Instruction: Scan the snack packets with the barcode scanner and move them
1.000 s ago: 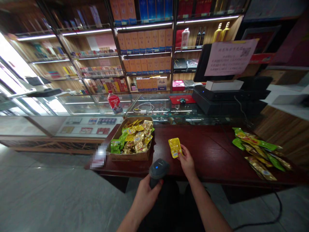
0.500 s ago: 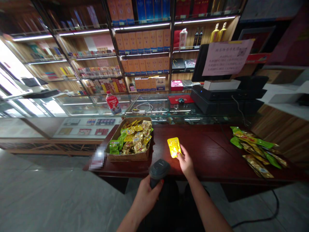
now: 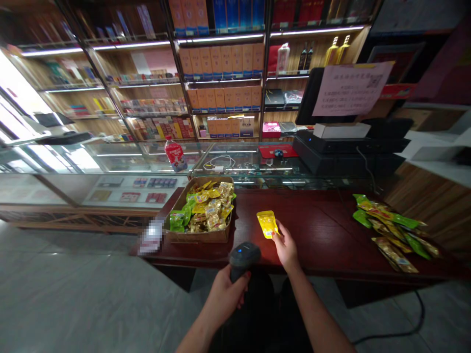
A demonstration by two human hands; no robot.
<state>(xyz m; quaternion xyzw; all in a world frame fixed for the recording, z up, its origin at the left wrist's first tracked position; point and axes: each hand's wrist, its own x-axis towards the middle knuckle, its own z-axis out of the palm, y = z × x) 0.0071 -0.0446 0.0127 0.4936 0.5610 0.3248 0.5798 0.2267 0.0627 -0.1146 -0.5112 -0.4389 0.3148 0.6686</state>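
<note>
In the head view, the left hand [image 3: 224,293] is wrapped around the handle of a dark scanner [image 3: 244,255], its blue light lit. The right hand [image 3: 286,250] pinches a yellow packet [image 3: 266,223] by its lower right corner, fingers closed on it, over the worktop [image 3: 316,220], between a cardboard box [image 3: 200,238] of packets and a loose pile of packets [image 3: 395,228] farther right.

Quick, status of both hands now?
Left hand: closed, holding the scanner.
Right hand: closed, holding a yellow packet.
</note>
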